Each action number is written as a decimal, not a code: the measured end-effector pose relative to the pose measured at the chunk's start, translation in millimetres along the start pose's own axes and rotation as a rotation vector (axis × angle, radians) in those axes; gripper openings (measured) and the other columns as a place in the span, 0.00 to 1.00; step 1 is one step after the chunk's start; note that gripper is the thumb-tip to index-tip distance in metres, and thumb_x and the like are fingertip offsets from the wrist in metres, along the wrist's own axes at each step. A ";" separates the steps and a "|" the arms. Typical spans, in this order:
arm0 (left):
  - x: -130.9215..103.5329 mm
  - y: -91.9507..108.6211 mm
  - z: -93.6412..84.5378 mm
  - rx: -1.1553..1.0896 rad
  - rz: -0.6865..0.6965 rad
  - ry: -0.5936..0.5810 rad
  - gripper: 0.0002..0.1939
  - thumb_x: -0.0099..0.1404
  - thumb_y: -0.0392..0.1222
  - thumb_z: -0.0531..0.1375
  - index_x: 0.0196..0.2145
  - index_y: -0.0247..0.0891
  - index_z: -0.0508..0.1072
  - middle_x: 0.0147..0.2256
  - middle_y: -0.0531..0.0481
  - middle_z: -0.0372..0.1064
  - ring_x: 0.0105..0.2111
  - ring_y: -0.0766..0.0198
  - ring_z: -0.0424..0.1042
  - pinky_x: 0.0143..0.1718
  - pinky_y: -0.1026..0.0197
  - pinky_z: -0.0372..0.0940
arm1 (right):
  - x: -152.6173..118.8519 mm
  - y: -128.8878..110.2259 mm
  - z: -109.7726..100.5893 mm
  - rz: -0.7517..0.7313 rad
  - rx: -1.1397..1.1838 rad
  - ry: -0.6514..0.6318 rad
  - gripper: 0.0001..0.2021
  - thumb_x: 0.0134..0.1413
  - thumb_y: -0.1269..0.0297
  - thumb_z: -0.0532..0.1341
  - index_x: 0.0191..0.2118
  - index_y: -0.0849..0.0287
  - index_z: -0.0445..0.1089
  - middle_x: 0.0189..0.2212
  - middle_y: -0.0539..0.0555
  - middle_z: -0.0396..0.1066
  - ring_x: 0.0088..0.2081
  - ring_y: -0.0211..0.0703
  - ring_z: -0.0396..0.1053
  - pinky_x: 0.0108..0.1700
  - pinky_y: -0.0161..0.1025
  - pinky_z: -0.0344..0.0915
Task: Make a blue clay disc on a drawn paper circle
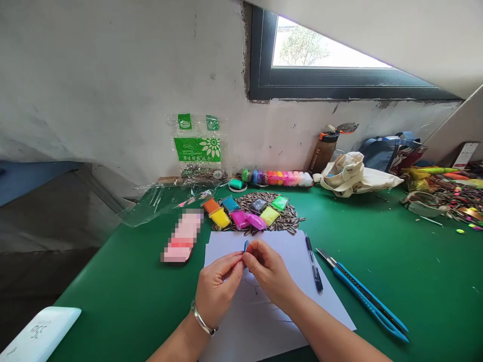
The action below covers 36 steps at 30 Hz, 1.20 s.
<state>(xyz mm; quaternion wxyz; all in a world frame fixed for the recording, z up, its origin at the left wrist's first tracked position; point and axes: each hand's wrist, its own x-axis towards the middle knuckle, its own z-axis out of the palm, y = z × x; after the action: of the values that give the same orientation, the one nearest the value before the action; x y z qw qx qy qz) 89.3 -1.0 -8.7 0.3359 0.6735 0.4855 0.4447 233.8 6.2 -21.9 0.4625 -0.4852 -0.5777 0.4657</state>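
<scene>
My left hand (221,284) and my right hand (269,269) meet above white paper (249,327). Between the pinched fingertips of both is a small blue piece (246,246); most of it is hidden, so its kind is unclear. Faint pen lines show on the paper below. A black pen (314,264) lies along the paper's right side. Beyond the paper, sunflower seeds (292,221) are heaped, with several colourful clay packets on and beside them, among them a yellow packet (220,218) and a magenta packet (239,219).
To the right lies a blue-handled craft knife (370,301). A pink, pixelated item (183,236) is left of the paper, and a white device (41,332) is at the lower left. Against the wall stand a seed bag (198,151), a brown bottle (324,153) and a cloth bag (347,173).
</scene>
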 end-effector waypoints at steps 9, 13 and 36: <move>2.9 -0.6 -1.2 -0.058 -0.074 0.004 0.10 0.59 0.44 0.61 0.38 0.43 0.79 0.40 0.49 0.76 0.41 0.57 0.75 0.45 0.58 0.70 | 1.6 -6.2 -4.7 0.002 0.068 -0.040 0.07 0.55 0.60 0.57 0.32 0.58 0.63 0.24 0.46 0.60 0.27 0.34 0.56 0.28 0.32 0.55; 2.7 -1.5 -1.7 -0.089 -0.090 0.008 0.10 0.60 0.45 0.61 0.37 0.43 0.79 0.40 0.49 0.76 0.41 0.57 0.75 0.44 0.59 0.70 | 1.4 -7.1 -4.8 0.006 0.083 -0.052 0.08 0.55 0.59 0.57 0.32 0.58 0.63 0.24 0.47 0.61 0.27 0.35 0.57 0.28 0.33 0.56; -1.5 -2.6 -0.4 -0.118 -0.131 -0.021 0.10 0.60 0.44 0.61 0.38 0.40 0.78 0.40 0.48 0.76 0.36 0.60 0.75 0.38 0.62 0.71 | 0.4 -7.1 -3.2 0.021 0.024 -0.020 0.08 0.56 0.60 0.56 0.31 0.58 0.62 0.24 0.47 0.60 0.26 0.35 0.57 0.28 0.33 0.55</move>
<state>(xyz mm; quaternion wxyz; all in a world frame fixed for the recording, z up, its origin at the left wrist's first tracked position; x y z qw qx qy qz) 87.7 -1.6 -11.3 0.4085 0.6238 0.4981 0.4426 236.0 6.2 -14.5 0.4576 -0.4810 -0.5716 0.4823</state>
